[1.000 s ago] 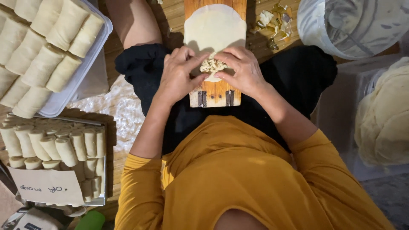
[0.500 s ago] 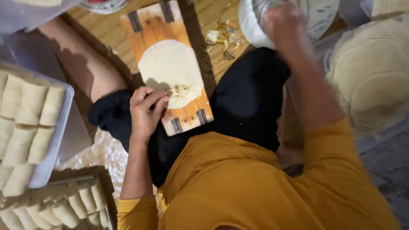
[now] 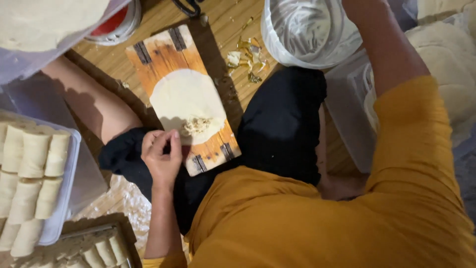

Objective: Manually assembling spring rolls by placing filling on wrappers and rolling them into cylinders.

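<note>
Dough round: pale flat circle lying on the wooden board, at about 12 o'clock from the left hand
Filling: small crumbly heap on the near edge of the dough round
Wooden board: orange-brown, tilted, its near end resting across the lap over the black cloth, its far end toward 11 o'clock
Left hand: at the board's near left corner, fingers loosely curled, fingertips touching the edge of the dough round; it grips nothing
Right hand: arm stretches up to 1 o'clock and the hand leaves the picture at the top edge, so I cannot tell whether it is clenched or released
White bucket: lined with plastic, at 1 o'clock, just beside the right arm
Scraps: small yellowish bits on the wooden floor between board and bucket
Tray of rolls: pale rolled pieces in rows, at 9 o'clock
Second tray: more rolls, at 7 o'clock
Stack of dough sheets: at 3 o'clock, behind the right arm
</note>
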